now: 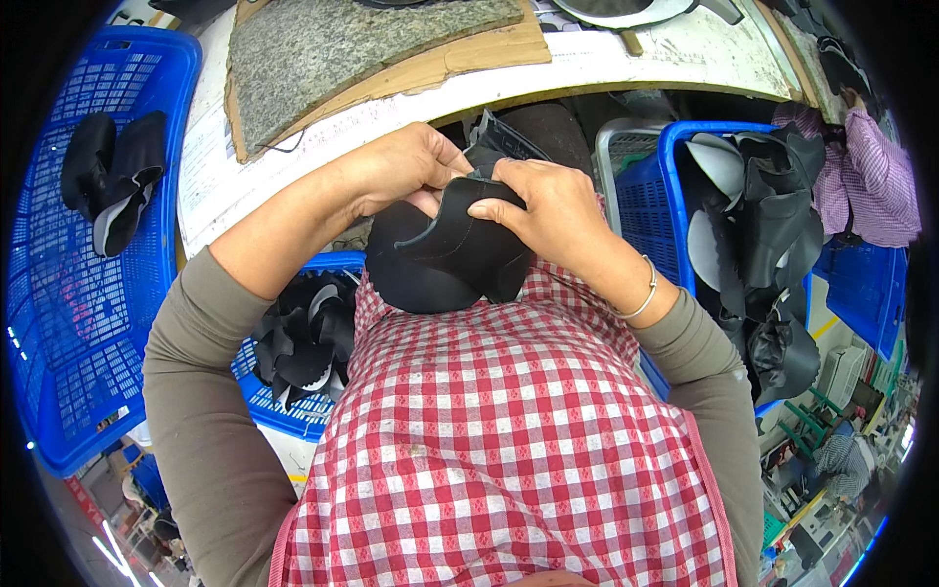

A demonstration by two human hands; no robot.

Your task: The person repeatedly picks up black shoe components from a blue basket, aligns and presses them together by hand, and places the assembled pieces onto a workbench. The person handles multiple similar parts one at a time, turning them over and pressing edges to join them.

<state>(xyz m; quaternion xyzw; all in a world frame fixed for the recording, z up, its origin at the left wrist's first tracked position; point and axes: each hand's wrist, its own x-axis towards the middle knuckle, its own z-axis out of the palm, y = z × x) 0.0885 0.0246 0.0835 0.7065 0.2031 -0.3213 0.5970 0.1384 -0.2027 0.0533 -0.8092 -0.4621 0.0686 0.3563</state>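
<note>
The black shoe upper [445,249] is being held up in front of the person's chest, above the red-and-white checked apron [509,440], its long axis running roughly left to right and tipping up toward the far right, where its open, pointed end is reaching toward the edge of the worktop [626,64]. Both hands are gripping it from the far side — the left hand [406,161] is pinching the upper's top edge with curled fingers, and the right hand [548,201], a silver bangle [641,293] sitting on its wrist, is closing over the right part with the thumb pressing on the black face. The two hands are nearly touching each other over the piece. On the worktop a grey stone slab [352,44] is lying on brown cardboard [489,54]. A large blue crate [68,293] at left is holding a couple of black uppers [112,176]; a lower blue basket [293,411] beside the person's left arm is carrying more dark pieces, and another blue crate [650,196] at right is piled with black and white parts — all well apart from the hands. Another person's checked sleeve [875,186] is showing at far right.
</note>
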